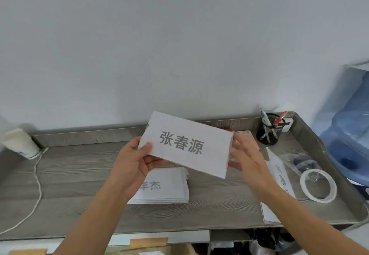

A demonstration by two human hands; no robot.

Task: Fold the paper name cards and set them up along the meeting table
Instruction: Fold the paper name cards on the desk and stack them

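- The person is holding a folded name card [186, 145] up in the air above the tabletop [79, 171], printed side facing them, tilted down toward the right.
- The left hand [135, 161] is pinching the card's left end, thumb on the front face and fingers behind.
- The right hand [245, 155] is cupping the right end with fingers spread along the edge; it looks like a light hold, though how firmly it is closing I cannot tell.
- The card is looking light and thin, stiff enough to keep flat between two hands but likely to crease or bow if squeezed mid-span; the short ends, clear of the print, seem the best places to hold it.
- A stack of unfolded cards [165, 189] is lying flat on the tabletop just below the hands.
- Another card [279, 177] is standing near the right, beside a tape roll [318, 185].
- A pen holder [269, 130] is sitting at the far right.
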